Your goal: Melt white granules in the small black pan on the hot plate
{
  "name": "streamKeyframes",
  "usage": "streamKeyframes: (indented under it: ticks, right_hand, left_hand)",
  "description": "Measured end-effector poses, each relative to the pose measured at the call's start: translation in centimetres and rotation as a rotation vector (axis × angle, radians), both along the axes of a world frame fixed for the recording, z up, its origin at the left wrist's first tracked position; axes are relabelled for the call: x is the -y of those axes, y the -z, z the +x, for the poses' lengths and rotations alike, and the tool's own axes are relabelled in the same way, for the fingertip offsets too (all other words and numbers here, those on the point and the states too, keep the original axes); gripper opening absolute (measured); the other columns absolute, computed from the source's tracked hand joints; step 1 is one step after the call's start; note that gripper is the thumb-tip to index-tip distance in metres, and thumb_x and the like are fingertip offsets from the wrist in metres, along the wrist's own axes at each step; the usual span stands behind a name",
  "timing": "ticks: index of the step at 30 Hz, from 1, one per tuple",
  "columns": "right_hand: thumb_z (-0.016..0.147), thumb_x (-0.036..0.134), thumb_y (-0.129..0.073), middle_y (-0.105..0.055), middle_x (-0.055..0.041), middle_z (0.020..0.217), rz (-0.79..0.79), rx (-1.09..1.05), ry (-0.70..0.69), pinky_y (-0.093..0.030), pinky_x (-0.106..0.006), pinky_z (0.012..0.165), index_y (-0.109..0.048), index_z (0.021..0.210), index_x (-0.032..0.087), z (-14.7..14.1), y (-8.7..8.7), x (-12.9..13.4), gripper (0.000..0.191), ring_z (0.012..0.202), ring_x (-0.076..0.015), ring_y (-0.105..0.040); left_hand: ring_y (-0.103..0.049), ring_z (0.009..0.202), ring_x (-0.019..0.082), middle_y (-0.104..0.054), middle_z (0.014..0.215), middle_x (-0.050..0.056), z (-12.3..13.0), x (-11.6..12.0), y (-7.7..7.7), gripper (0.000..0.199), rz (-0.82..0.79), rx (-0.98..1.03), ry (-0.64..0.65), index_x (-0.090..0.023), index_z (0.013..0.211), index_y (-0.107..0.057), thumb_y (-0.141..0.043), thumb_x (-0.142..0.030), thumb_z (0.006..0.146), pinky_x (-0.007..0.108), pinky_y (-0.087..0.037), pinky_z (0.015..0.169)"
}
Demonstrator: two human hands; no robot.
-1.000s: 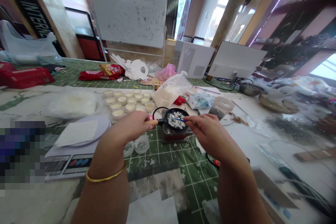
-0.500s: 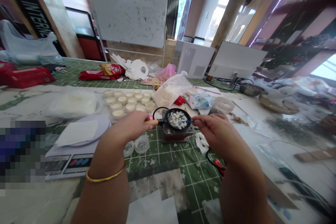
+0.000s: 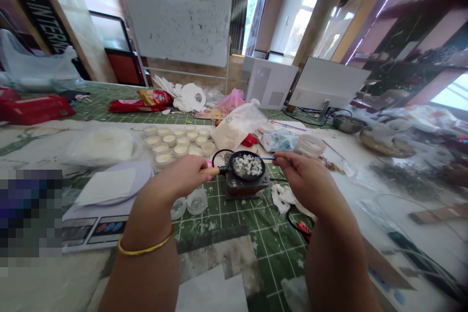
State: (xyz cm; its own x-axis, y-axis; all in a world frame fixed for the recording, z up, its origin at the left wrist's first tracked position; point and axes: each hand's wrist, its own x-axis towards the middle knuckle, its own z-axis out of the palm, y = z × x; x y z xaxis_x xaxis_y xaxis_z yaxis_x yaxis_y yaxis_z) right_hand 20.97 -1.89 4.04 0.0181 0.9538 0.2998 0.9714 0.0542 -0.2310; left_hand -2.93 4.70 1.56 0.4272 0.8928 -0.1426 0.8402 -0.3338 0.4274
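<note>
A small black frying pan (image 3: 247,179) rests on a little electric hot plate (image 3: 244,189). White lumpy pieces (image 3: 247,165) that look like wax lie in the pan. My left hand (image 3: 186,175) is closed around the pan's wooden handle (image 3: 210,171), at the pan's left. My right hand (image 3: 298,173) pinches a thin blue stick (image 3: 268,159), whose tip reaches over the pan's right rim. Whether the tip touches the white pieces I cannot tell. Two clear empty cups (image 3: 197,202) stand below my left hand.
Several small cups of pale wax (image 3: 182,140) stand behind my left hand. A scale (image 3: 98,224) with paper on it is at the left. Behind the pan lies a plastic bag of white material (image 3: 236,129). Crumpled tissue (image 3: 281,198) and a cable lie near my right wrist.
My right hand has shifted slightly up and right, drawing the blue stick from the pan's middle to its right rim. My left hand stays on the handle.
</note>
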Motion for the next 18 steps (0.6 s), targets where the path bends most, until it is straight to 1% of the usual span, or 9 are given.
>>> streamKeyframes:
  ticks: [2, 4, 6, 10, 11, 13, 15, 18]
  right_hand:
    - [0.089, 0.031, -0.037, -0.067, -0.0057, 0.094, 0.013, -0.020, -0.014, -0.038, -0.035, 0.085, -0.062, 0.106, 0.022, -0.1, 0.3, -0.5, 0.032, 0.088, -0.0186, -0.060]
    - [0.089, 0.030, -0.036, -0.068, -0.0049, 0.090, -0.019, -0.015, -0.089, -0.038, -0.035, 0.085, -0.062, 0.107, 0.022, -0.3, 0.6, -0.7, 0.032, 0.087, -0.0180, -0.060]
    - [0.089, 0.031, -0.037, -0.068, -0.0032, 0.087, -0.048, -0.005, -0.160, -0.037, -0.035, 0.085, -0.063, 0.103, 0.024, -0.5, 0.7, -0.5, 0.030, 0.084, -0.0171, -0.060]
    - [0.089, 0.033, -0.037, -0.067, -0.0001, 0.092, 0.039, -0.038, -0.191, -0.035, -0.033, 0.087, -0.064, 0.097, 0.025, -0.7, 0.4, 0.5, 0.029, 0.086, -0.0150, -0.058]
    - [0.089, 0.033, -0.037, -0.067, 0.0003, 0.093, 0.048, -0.047, -0.205, -0.035, -0.033, 0.087, -0.063, 0.097, 0.025, -0.7, 0.3, 0.7, 0.029, 0.087, -0.0149, -0.058]
    - [0.089, 0.033, -0.037, -0.067, 0.0004, 0.092, 0.018, -0.042, -0.241, -0.035, -0.033, 0.087, -0.063, 0.099, 0.026, -0.8, 0.3, 0.7, 0.029, 0.087, -0.0152, -0.058]
    - [0.089, 0.032, -0.037, -0.068, -0.0011, 0.086, -0.023, -0.017, -0.219, -0.035, -0.034, 0.086, -0.064, 0.098, 0.025, -0.7, 0.4, 0.4, 0.030, 0.082, -0.0159, -0.058]
    - [0.089, 0.032, -0.036, -0.068, -0.0034, 0.086, 0.005, 0.006, -0.076, -0.035, -0.035, 0.087, -0.063, 0.099, 0.023, -0.2, 0.3, 0.1, 0.031, 0.080, -0.0168, -0.059]
  left_hand:
    - [-0.052, 0.063, 0.016, -0.061, 0.070, 0.003, 0.0, 0.0, 0.0, 0.037, -0.005, 0.011, -0.001, -0.018, 0.073, -0.058, -0.042, -0.051, 0.076, 0.025, -0.030, 0.055]
    - [-0.052, 0.063, 0.016, -0.061, 0.069, 0.003, 0.0, 0.0, 0.0, 0.038, -0.003, 0.016, 0.002, -0.018, 0.073, -0.058, -0.042, -0.051, 0.076, 0.025, -0.030, 0.055]
    - [-0.052, 0.063, 0.016, -0.061, 0.069, 0.003, -0.1, 0.0, 0.0, 0.038, -0.002, 0.019, 0.004, -0.017, 0.072, -0.058, -0.042, -0.051, 0.076, 0.025, -0.030, 0.055]
    - [-0.051, 0.063, 0.016, -0.061, 0.069, 0.003, 0.0, -0.1, 0.0, 0.036, 0.002, 0.005, 0.005, -0.017, 0.072, -0.058, -0.043, -0.050, 0.075, 0.025, -0.030, 0.055]
    - [-0.052, 0.063, 0.016, -0.061, 0.070, 0.003, 0.0, -0.1, 0.0, 0.035, 0.004, 0.000, 0.004, -0.018, 0.072, -0.058, -0.044, -0.049, 0.075, 0.025, -0.030, 0.055]
    - [-0.052, 0.064, 0.016, -0.061, 0.070, 0.004, 0.1, 0.0, -0.1, 0.034, 0.006, -0.008, -0.002, -0.018, 0.073, -0.058, -0.044, -0.048, 0.075, 0.026, -0.030, 0.056]
    - [-0.053, 0.065, 0.016, -0.062, 0.071, 0.003, 0.1, 0.1, -0.2, 0.033, 0.007, -0.009, -0.003, -0.018, 0.073, -0.058, -0.043, -0.048, 0.076, 0.026, -0.030, 0.056]
    - [-0.052, 0.064, 0.016, -0.061, 0.071, 0.003, 0.0, 0.1, -0.2, 0.033, 0.010, -0.009, 0.008, -0.018, 0.072, -0.056, -0.042, -0.048, 0.076, 0.026, -0.031, 0.056]
